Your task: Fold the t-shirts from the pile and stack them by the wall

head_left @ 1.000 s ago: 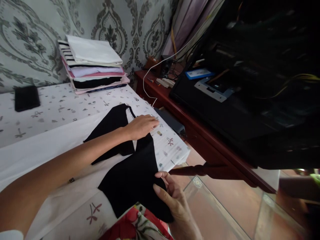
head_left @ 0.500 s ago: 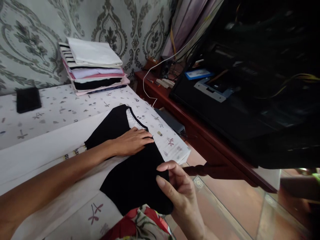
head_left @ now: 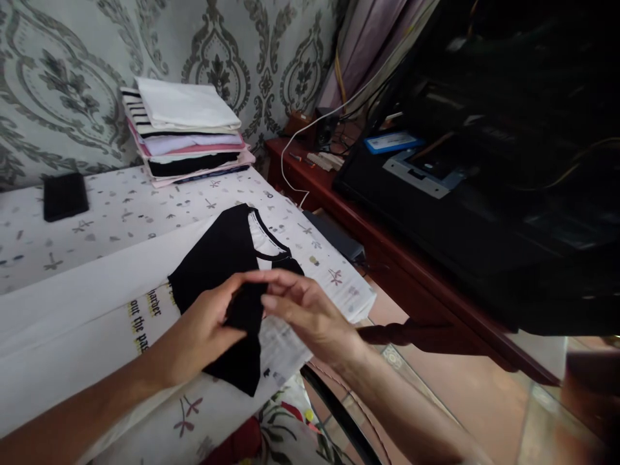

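"What's biggest in the room?"

"A patterned wall (head_left: 165, 39), a tiled floor (head_left: 436, 387), then a red-brown stand (head_left: 411, 290)."

"The surface?"

"A printed sheet (head_left: 111, 200); what's under it, I can't tell."

"And the shirt (head_left: 208, 258)?"

"On the sheet, black end toward the stand. I'd call it partway: the near side looks turned in, the white body lies long and unfolded."

"Anything done?"

"The stack (head_left: 188, 139) by the wall looks neatly folded."

"The grip?"

"The left hand (head_left: 208, 326) arches at the black cloth, thumb and fingers spread. The right hand (head_left: 314, 310) meets it; whether its fingertips pinch cloth, I can't tell."

"Smallest?"

"A phone (head_left: 65, 197), seemingly, left of the stack."
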`<state>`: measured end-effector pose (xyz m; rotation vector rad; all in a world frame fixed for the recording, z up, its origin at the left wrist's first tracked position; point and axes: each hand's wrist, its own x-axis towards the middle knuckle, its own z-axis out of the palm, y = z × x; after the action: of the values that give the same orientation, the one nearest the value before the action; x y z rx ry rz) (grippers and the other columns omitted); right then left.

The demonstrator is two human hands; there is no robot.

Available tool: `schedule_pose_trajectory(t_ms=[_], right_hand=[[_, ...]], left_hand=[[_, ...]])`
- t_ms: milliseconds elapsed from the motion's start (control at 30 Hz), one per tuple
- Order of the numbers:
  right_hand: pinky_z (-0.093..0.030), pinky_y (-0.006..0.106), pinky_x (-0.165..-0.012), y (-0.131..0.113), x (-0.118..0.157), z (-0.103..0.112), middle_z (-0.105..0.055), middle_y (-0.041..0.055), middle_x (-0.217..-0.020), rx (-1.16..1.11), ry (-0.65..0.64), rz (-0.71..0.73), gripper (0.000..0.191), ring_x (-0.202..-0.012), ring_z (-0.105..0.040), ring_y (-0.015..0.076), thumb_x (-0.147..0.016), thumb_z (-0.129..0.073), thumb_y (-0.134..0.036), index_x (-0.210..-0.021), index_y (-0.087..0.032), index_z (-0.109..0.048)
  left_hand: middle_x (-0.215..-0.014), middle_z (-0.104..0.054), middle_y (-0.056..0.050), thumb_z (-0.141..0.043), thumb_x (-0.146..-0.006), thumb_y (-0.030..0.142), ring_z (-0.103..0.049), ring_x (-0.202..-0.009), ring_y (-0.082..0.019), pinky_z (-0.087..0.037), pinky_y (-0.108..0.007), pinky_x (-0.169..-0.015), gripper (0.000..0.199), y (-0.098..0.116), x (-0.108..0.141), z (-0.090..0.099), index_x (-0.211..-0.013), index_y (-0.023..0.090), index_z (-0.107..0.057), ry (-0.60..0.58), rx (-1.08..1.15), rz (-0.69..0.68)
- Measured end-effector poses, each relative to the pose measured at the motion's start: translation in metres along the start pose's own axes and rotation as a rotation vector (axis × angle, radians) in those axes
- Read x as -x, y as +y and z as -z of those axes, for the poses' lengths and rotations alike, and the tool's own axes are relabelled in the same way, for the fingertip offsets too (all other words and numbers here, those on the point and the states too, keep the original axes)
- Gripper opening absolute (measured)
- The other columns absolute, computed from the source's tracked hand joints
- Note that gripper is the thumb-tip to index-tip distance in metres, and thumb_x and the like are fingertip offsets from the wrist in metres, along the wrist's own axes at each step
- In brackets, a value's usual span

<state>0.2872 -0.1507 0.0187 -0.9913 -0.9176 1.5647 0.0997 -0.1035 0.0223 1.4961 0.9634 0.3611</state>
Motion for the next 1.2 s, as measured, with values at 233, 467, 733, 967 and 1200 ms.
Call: schedule_pose_trajectory(t_ms=[233, 467, 733, 967, 1200], right_hand=[[-0.044, 0.022, -0.049, -0.011, -0.035, 0.081, -0.07, 0.0039, -0.105, 0.517, -0.043, 0.02, 0.045, -0.05, -0.051, 0.0055, -0.084, -0.072, -0.048, -0.121, -0.024, -0.069], [-0.036, 0.017, -0.042, -0.001, -0.051, 0.11, -0.065, 0.0019, -0.099, 0.636, -0.084, -0.029, 0.038, -0.052, -0.043, 0.0034, -0.073, -0.079, -0.025, -0.111, -0.023, -0.074], [-0.039, 0.016, -0.043, -0.002, -0.051, 0.106, -0.056, -0.005, -0.073, 0.502, -0.141, -0.077, 0.034, -0.052, -0.045, 0.0047, -0.073, -0.079, -0.025, -0.107, -0.023, -0.074], [-0.041, 0.017, -0.045, -0.001, -0.049, 0.112, -0.058, -0.0057, -0.07, 0.498, -0.128, -0.084, 0.031, -0.053, -0.046, 0.0059, -0.076, -0.076, -0.025, -0.106, -0.021, -0.073], [-0.041, 0.016, -0.043, 0.0, -0.049, 0.115, -0.057, -0.0069, -0.067, 0.475, -0.113, -0.087, 0.033, -0.05, -0.045, 0.0048, -0.076, -0.077, -0.028, -0.108, -0.02, -0.072]], left_hand=[[-0.084, -0.071, 0.0, -0.084, -0.061, 0.036, -0.066, -0.076, -0.02, -0.05, -0.028, -0.065, 0.039, -0.008, -0.019, 0.02, -0.095, 0.022, -0.071, 0.277, 0.393, 0.166], [-0.087, -0.075, -0.003, -0.087, -0.052, 0.041, -0.07, -0.085, -0.027, -0.052, -0.03, -0.064, 0.045, 0.007, -0.017, 0.034, -0.09, 0.022, -0.071, 0.366, 0.43, 0.201], [-0.071, -0.071, -0.003, -0.083, -0.058, 0.042, -0.068, -0.07, -0.023, -0.05, -0.029, -0.057, 0.034, -0.002, -0.036, 0.039, -0.074, 0.019, -0.064, 0.311, 0.34, 0.262], [-0.069, -0.071, -0.003, -0.088, -0.051, 0.045, -0.067, -0.067, -0.02, -0.052, -0.03, -0.062, 0.041, -0.012, -0.068, 0.064, -0.073, 0.018, -0.067, 0.278, 0.225, 0.271], [-0.066, -0.066, 0.0, -0.086, -0.058, 0.041, -0.058, -0.058, -0.014, -0.04, -0.024, -0.052, 0.033, -0.014, -0.091, 0.087, -0.074, 0.019, -0.069, 0.259, 0.036, 0.237]])
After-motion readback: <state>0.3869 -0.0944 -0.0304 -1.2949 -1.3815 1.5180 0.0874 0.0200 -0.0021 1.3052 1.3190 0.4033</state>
